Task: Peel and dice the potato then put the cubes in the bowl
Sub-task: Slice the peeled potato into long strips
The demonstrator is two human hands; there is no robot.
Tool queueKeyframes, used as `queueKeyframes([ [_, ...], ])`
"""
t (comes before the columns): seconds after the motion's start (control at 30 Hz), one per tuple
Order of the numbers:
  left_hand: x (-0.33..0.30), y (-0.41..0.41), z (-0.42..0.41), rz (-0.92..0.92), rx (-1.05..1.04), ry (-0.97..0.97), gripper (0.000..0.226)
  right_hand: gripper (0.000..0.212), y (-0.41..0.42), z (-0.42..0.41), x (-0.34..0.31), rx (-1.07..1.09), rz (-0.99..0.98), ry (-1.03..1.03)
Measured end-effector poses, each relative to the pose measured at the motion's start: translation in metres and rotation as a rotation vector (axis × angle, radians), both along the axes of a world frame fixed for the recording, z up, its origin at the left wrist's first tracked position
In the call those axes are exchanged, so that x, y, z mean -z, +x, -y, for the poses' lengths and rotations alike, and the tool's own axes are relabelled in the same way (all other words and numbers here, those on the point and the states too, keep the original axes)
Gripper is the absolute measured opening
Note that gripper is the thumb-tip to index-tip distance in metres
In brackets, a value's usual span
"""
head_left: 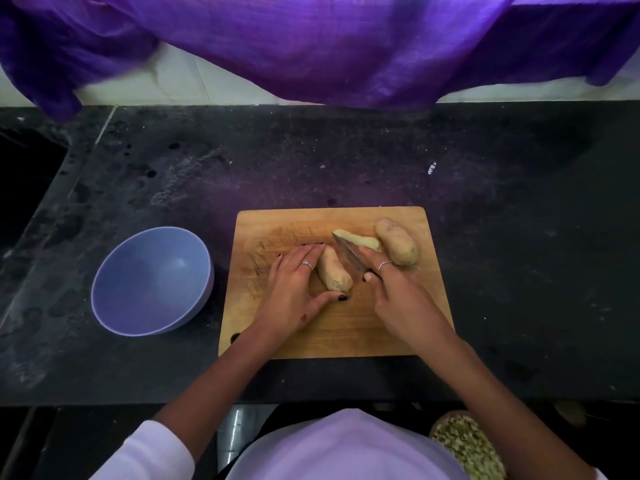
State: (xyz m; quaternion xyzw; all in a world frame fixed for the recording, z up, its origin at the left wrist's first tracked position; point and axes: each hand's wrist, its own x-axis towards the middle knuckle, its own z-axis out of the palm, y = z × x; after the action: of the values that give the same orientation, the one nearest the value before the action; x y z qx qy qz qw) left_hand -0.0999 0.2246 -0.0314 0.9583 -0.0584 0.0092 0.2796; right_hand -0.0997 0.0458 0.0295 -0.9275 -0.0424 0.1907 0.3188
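Bowl (pixel 152 280): blue, empty, on the black counter (pixel 346 161) just left of the wooden cutting board (pixel 273 230). On the board: one potato piece (pixel 334 270) near centre, another piece (pixel 396 245) at the far right, and a pale cut slice (pixel 358 240) between them. Left hand (pixel 294 289): fingers laid along the centre piece, thumb at its near end, holding it steady. Right hand (pixel 403 299): clamped on the knife (pixel 349 252) handle, blade angled away-left between the pieces. Purple cloth (pixel 311 46) hangs behind the counter.
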Motion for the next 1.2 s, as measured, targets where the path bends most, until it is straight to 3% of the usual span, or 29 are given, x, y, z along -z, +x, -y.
queueKeyframes([
  [0.13,0.003,-0.002,0.0,0.008,-0.015,-0.012,0.086,0.028,-0.001,-0.012,0.0,0.019,-0.068,-0.101],
  [0.37,0.009,-0.003,0.0,0.036,-0.04,-0.068,0.088,0.036,-0.002,-0.023,-0.009,0.003,-0.032,-0.233],
  [1.0,0.017,0.001,-0.001,0.095,-0.035,-0.058,0.082,0.036,0.026,-0.033,-0.018,-0.048,-0.2,-0.289],
  [1.2,0.012,-0.001,-0.001,0.11,-0.046,0.002,0.079,0.034,0.02,-0.047,-0.013,-0.1,-0.091,-0.404],
])
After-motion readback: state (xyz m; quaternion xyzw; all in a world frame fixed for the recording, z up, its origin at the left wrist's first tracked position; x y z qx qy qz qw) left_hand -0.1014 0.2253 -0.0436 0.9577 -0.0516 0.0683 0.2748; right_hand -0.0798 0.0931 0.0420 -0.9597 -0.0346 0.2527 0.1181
